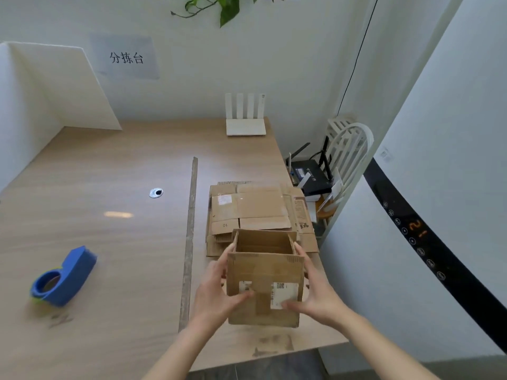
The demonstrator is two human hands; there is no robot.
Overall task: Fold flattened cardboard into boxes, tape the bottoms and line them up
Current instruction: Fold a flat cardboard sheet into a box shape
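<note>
Both hands are on it now: the left hand [219,286] grips one side wall of the opened box [264,278] and the right hand [315,289] the other, thumbs pressed on the near face, fingers curled round the sides. The box sits between the palms, just above the worktop [109,242], open end facing away. It looks light and fairly stiff, though those thin walls will likely buckle if squeezed mid-panel; best held at the corner creases, low down. Just beyond the fingertips lies the flat cardboard stack [249,209], its top sheet marked "10". The box's near face carries a white shipping label [284,294] with a QR code; the print is too small to read. Well off past the left hand rests the blue tape dispenser [64,278]. The wall sign [126,58] reads "分拣台".
</note>
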